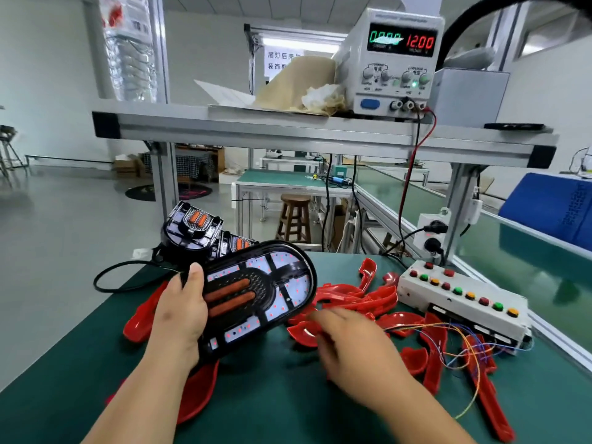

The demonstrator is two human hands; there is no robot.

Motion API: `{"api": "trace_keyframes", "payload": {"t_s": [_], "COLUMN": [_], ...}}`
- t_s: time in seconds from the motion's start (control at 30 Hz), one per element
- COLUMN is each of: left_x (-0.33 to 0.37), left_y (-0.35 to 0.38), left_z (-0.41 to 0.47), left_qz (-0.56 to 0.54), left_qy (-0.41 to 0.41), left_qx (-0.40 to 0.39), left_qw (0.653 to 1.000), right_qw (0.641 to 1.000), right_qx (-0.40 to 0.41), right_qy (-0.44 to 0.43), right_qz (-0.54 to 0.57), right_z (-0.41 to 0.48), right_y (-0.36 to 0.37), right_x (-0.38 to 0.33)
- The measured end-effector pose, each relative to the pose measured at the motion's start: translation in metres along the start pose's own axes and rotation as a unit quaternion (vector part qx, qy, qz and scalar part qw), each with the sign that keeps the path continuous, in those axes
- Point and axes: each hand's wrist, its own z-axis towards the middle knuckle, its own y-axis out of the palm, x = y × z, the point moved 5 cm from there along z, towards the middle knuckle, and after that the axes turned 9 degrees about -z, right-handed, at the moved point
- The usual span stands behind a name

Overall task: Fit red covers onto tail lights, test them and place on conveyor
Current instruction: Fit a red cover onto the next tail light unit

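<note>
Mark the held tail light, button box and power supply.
Tail light (256, 294): head view, middle of its face.
Button box (448, 301): head view, white side below the buttons.
Power supply (395, 67): head view, front panel between the knobs.

Left hand (179, 312), seemingly round tail light (267, 291)

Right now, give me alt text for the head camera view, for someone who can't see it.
A person's left hand grips an oval black tail light with no red cover fitted, while the blurred right hand hovers over loose red covers on a green table. A white button box sits to the right, and a power supply above reads 12.00.
</note>
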Motion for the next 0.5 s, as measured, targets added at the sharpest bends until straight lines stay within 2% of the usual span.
{"api": "trace_keyframes", "payload": {"t_s": [0.1, 0.17, 0.2, 0.27, 0.3, 0.33, 0.4, 0.5], "left_x": [0.001, 0.001, 0.000, -0.003, -0.005, -0.008, -0.015, -0.022], "left_y": [-0.003, -0.004, -0.004, -0.002, -0.001, 0.000, 0.005, 0.015], "left_z": [0.002, 0.003, 0.003, 0.001, 0.000, -0.001, -0.005, -0.012], "left_qz": [-0.016, -0.021, -0.017, -0.009, 0.002, 0.020, 0.070, 0.113], "left_qy": [0.010, 0.023, 0.032, 0.055, 0.067, 0.079, 0.100, 0.118], "left_qx": [0.026, 0.047, 0.056, 0.069, 0.076, 0.085, 0.092, 0.084], "left_qw": [0.999, 0.998, 0.998, 0.996, 0.995, 0.993, 0.988, 0.983], "right_qw": [0.982, 0.930, 0.868, 0.672, 0.596, 0.549, 0.498, 0.462], "right_qx": [0.144, 0.228, 0.257, 0.261, 0.248, 0.233, 0.207, 0.186], "right_qy": [0.059, 0.162, 0.223, 0.288, 0.299, 0.313, 0.322, 0.313], "right_qz": [0.110, 0.239, 0.362, 0.630, 0.703, 0.739, 0.778, 0.809], "right_z": [-0.003, -0.010, -0.012, -0.012, -0.010, -0.007, -0.003, 0.003], "right_y": [-0.033, -0.050, -0.053, -0.046, -0.042, -0.037, -0.024, -0.006], "right_x": [0.022, 0.048, 0.061, 0.075, 0.071, 0.064, 0.043, 0.017]}}
